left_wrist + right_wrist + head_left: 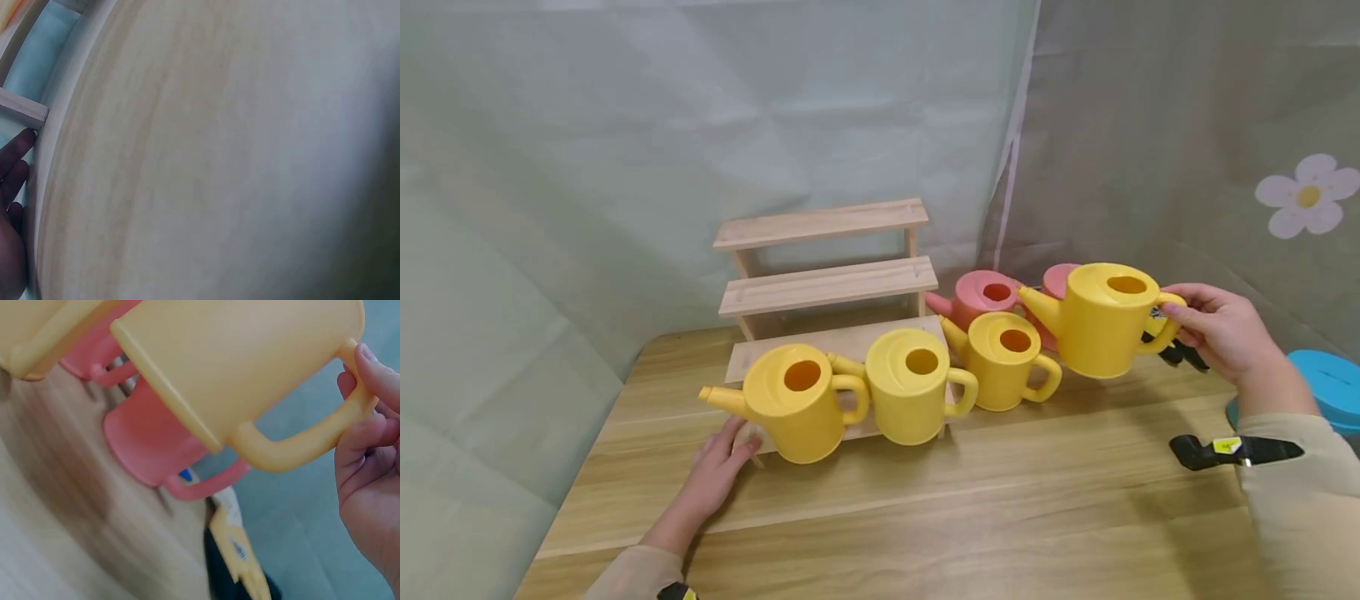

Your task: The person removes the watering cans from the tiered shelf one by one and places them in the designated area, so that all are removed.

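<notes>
My right hand (1221, 329) pinches the handle of a yellow watering can (1101, 325) between thumb and fingers. That can is raised over the right side of the table, its spout pointing left. At the left end of the wooden three-step shelf (827, 287), my left hand (718, 462) touches the bottom step with its fingers. On that step stand a yellow watering can (793, 417) and a paler yellow watering can (906, 396). Another yellow watering can (1000, 371) stands just right of the shelf. In the left wrist view, the left fingers (15, 153) lie beside a wooden shelf piece.
Two pink watering cans, one at the back (985, 292) and one partly hidden by the held can (156, 434), stand on the wooden table (925, 517). A blue object (1330, 383) is at the right edge. Cloth walls (700, 125) close off the back and left.
</notes>
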Available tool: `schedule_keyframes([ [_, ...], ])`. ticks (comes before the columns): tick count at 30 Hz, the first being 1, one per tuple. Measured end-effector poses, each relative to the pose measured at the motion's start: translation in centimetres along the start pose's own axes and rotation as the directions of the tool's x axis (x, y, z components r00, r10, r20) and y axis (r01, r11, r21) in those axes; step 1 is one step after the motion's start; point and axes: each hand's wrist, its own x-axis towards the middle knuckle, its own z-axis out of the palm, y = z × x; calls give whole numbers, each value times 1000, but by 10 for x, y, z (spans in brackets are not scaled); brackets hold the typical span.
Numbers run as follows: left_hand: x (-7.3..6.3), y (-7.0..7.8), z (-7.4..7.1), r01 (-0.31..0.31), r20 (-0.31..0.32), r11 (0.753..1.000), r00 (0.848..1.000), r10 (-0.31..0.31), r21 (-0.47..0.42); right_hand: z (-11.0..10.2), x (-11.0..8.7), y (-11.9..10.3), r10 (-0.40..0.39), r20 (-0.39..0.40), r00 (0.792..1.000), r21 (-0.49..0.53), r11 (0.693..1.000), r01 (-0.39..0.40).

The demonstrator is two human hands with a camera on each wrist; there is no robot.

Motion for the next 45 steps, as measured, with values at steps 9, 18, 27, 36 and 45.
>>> schedule_keyframes([
  [9,0,-1,0,2,1,1000,1000,-2,-6,-7,-7,26,38,31,999,97,995,-40],
  [18,0,-1,1,4,2,1000,1000,-4,-7,-12,-14,48,78,35,996,152,985,-83],
  [27,-1,2,0,4,8,1000,1000,-4,-5,-16,-19,65,115,25,993,173,978,-118],
  [36,0,1,0,-7,-1,1000,1000,7,-5,-17,-19,67,157,26,987,181,970,-160],
  [45,-1,1,-1,-2,4,1000,1000,2,2,-23,-16,51,195,27,980,-211,960,-185],
])
